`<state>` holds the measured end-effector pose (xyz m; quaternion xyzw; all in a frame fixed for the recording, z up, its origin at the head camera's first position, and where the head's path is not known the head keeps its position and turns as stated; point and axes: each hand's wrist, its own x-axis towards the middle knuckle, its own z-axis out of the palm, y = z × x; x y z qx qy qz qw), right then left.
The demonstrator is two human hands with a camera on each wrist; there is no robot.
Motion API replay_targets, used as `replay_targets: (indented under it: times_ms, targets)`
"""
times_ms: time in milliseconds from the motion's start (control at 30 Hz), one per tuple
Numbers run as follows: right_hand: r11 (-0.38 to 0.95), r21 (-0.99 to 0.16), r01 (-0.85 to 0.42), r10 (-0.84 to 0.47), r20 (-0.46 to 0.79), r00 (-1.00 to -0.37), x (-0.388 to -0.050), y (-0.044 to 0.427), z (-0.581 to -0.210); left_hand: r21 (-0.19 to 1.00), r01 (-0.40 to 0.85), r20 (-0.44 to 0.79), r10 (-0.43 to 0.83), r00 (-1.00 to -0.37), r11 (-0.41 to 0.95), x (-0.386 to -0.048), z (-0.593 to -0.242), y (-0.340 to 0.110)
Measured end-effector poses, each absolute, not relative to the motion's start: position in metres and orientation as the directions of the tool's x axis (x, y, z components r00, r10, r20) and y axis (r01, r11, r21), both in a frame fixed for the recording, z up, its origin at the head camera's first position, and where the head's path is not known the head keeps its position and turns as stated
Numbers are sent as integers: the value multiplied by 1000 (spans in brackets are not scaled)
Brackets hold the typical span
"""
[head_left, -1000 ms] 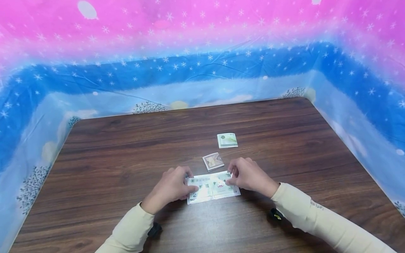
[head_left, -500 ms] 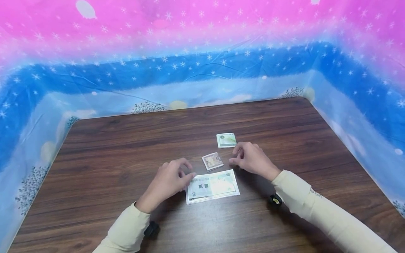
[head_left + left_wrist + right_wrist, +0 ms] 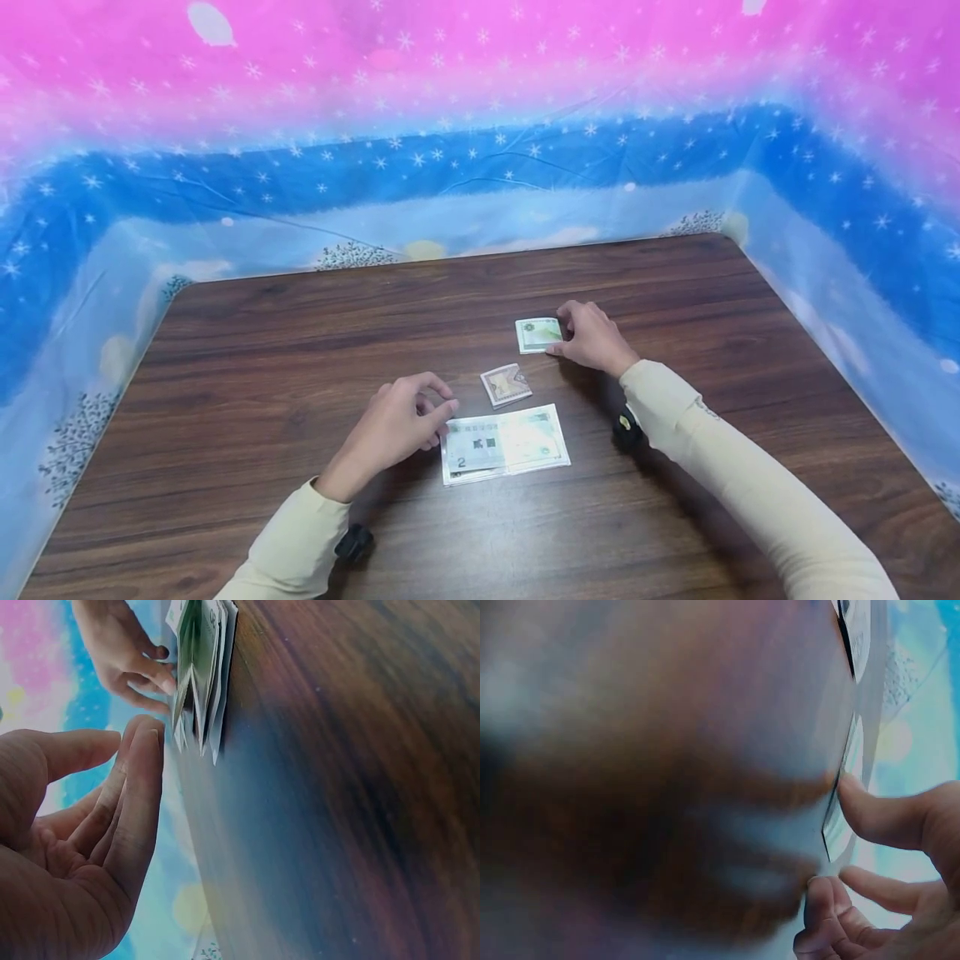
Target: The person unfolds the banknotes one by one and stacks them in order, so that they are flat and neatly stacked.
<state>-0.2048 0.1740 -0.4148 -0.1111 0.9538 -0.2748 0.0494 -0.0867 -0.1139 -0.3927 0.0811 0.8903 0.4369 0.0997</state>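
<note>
In the head view my left hand (image 3: 401,425) hovers just left of the unfolded banknotes (image 3: 525,442), fingers loosely bent and holding nothing. Those pale green notes lie stacked flat, with fold creases and a "2" on top. My right hand (image 3: 596,337) is at the right end of a folded green banknote (image 3: 537,336). Its thumb touches the near edge, and the index fingertip lies by the far corner. In the right wrist view the thumb (image 3: 885,817) meets the note's edge, while the index finger sits just off its end. Between them lies a folded brownish banknote (image 3: 506,385).
All the notes rest on a dark wood-grain table (image 3: 300,358). A pink and blue snowflake cloth (image 3: 450,158) hangs round its back and sides. Glare whitens part of the unfolded notes. Dark devices sit under both wrists.
The right hand has let go of the unfolded notes and moved away from me to the folded green note. The left hand has released its end and drawn slightly left.
</note>
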Motion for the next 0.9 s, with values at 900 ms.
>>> replay_targets:
  times_ms: [900]
  targets:
    - [581, -811, -63, -109, -1, -994, -214, 170, -398, 795, 103, -54, 238, -970, 598, -89, -392, -116]
